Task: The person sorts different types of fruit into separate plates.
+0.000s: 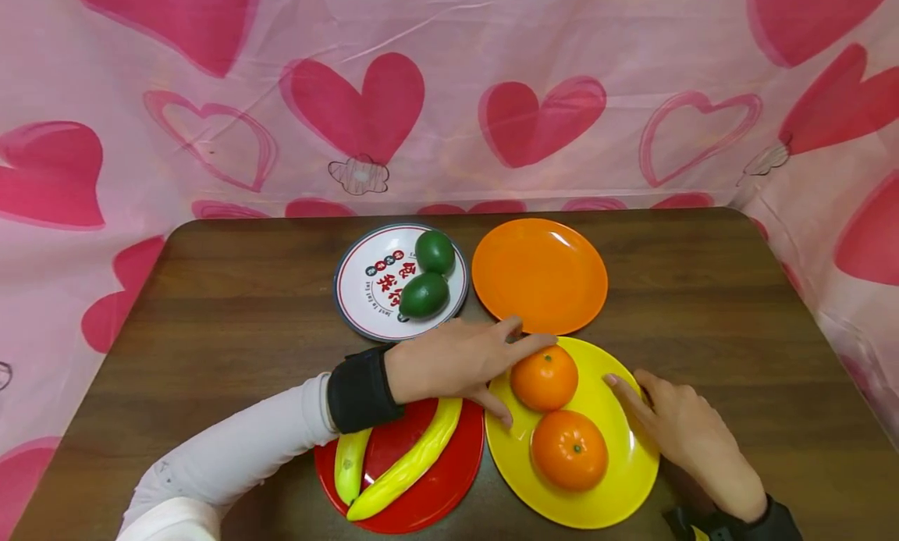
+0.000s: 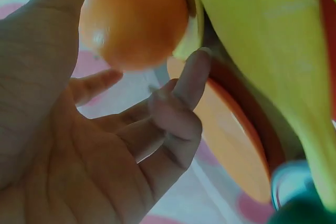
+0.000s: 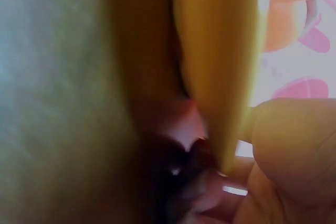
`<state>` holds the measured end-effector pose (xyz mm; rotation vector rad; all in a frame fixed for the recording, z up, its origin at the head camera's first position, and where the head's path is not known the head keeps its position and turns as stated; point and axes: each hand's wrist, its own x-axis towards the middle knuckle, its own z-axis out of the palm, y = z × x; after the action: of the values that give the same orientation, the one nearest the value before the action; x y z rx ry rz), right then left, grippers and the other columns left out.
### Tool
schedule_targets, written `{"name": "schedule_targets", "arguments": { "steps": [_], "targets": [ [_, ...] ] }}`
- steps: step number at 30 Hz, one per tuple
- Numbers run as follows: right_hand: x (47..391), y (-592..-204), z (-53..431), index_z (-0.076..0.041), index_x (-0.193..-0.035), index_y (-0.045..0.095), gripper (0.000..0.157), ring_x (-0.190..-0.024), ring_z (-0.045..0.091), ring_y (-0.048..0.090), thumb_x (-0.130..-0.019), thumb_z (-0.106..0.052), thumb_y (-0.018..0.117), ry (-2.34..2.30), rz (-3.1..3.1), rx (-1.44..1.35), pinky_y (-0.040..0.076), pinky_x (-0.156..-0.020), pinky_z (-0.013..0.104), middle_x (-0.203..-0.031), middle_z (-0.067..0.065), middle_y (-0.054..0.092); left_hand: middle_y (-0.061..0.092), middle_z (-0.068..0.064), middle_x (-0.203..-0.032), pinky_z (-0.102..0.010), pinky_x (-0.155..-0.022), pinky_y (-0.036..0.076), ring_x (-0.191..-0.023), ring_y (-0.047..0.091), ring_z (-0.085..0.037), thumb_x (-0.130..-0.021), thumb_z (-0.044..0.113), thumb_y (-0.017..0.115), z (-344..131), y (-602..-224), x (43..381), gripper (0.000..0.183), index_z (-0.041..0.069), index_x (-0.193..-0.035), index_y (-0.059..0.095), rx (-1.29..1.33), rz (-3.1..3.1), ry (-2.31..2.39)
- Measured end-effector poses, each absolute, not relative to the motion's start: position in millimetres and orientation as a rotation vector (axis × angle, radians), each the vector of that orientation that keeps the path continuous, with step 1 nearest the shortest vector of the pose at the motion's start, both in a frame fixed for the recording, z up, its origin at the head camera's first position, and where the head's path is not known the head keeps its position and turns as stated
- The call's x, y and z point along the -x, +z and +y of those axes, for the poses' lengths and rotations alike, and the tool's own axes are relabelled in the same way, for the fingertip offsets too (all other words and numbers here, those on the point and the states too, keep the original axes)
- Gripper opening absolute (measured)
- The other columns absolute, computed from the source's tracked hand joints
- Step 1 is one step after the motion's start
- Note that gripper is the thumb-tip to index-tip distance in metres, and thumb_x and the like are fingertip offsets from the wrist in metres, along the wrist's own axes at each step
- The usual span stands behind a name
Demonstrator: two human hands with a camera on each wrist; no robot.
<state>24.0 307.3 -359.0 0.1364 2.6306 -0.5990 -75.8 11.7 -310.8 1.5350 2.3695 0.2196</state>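
A yellow plate (image 1: 618, 494) bears two oranges, the far one (image 1: 545, 379) and the near one (image 1: 569, 450). My left hand (image 1: 467, 361) is spread beside the far orange, forefinger along its far edge and thumb over the plate's left side. In the left wrist view its fingers are loosely bent and a gap shows between palm and orange (image 2: 136, 19). My right hand (image 1: 691, 428) holds the yellow plate's right rim, thumb on top. In the right wrist view the plate's edge (image 3: 220, 51) lies between the thumb and the fingers underneath.
A red plate (image 1: 449, 494) with two bananas (image 1: 414, 463) stands left of the yellow plate, under my left forearm. Behind are a white patterned plate (image 1: 358, 291) with two green fruits (image 1: 424, 295) and an orange plate (image 1: 539, 275). A heart-printed cloth hangs behind the wooden table (image 1: 246, 291).
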Motion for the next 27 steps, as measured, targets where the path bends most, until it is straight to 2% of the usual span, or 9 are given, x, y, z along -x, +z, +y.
{"name": "schedule_targets", "arguments": {
  "steps": [6,9,14,20,24,27],
  "targets": [
    [-16.5,-345.6,311.3,-0.011,-0.089,0.054,0.064,-0.058,0.021,0.046,-0.092,-0.071,0.033,-0.568,2.614,-0.148,0.035,-0.053,0.035,-0.066,0.005,0.044,0.049,-0.008,-0.123,-0.018,-0.066,0.048,-0.075,0.053,-0.012,-0.074,0.065,0.068,-17.9,-300.8,80.5,0.099,0.022,-0.154,0.028,-1.480,2.428,0.359],
    [-9.7,-337.6,315.0,-0.011,-0.090,0.054,0.065,-0.057,0.021,0.046,-0.091,-0.072,0.033,-0.549,2.668,-0.177,0.035,-0.051,0.035,-0.065,0.005,0.044,0.051,-0.008,-0.129,-0.020,-0.070,0.051,-0.078,0.053,-0.009,-0.077,0.061,0.068,-30.1,-297.0,81.3,0.095,0.022,-0.154,0.028,-1.463,2.451,0.394],
    [17.5,-331.1,324.8,-0.006,-0.107,0.053,0.066,-0.062,0.022,0.047,-0.093,-0.069,0.037,-0.598,2.761,-0.176,0.037,-0.054,0.035,-0.070,0.006,0.046,0.052,-0.006,-0.132,-0.024,-0.075,0.052,-0.085,0.056,-0.009,-0.085,0.053,0.065,-46.9,-290.4,81.6,0.079,0.023,-0.151,0.034,-1.381,2.455,0.381],
    [64.6,-328.6,332.7,-0.001,-0.130,0.040,0.074,-0.068,0.022,0.053,-0.093,-0.066,0.039,-0.721,2.715,-0.083,0.045,-0.062,0.036,-0.081,0.008,0.054,0.052,-0.007,-0.127,-0.026,-0.080,0.052,-0.095,0.054,-0.014,-0.087,0.047,0.066,-59.0,-290.1,80.2,0.071,0.022,-0.148,0.039,-1.356,2.481,0.335],
    [94.0,-327.2,329.6,-0.002,-0.138,0.032,0.080,-0.071,0.023,0.059,-0.092,-0.067,0.040,-0.833,2.623,-0.063,0.050,-0.069,0.037,-0.085,0.010,0.060,0.052,-0.008,-0.133,-0.028,-0.080,0.053,-0.096,0.056,-0.014,-0.088,0.044,0.066,-63.2,-291.7,79.0,0.071,0.023,-0.150,0.038,-1.304,2.473,0.348],
    [111.5,-328.5,325.8,-0.004,-0.138,0.032,0.080,-0.073,0.024,0.060,-0.091,-0.068,0.041,-0.904,2.558,-0.087,0.052,-0.071,0.037,-0.090,0.012,0.060,0.051,-0.008,-0.135,-0.029,-0.080,0.053,-0.097,0.056,-0.014,-0.088,0.044,0.065,-65.8,-292.7,79.3,0.070,0.025,-0.150,0.038,-1.277,2.473,0.366]
  ]
}}
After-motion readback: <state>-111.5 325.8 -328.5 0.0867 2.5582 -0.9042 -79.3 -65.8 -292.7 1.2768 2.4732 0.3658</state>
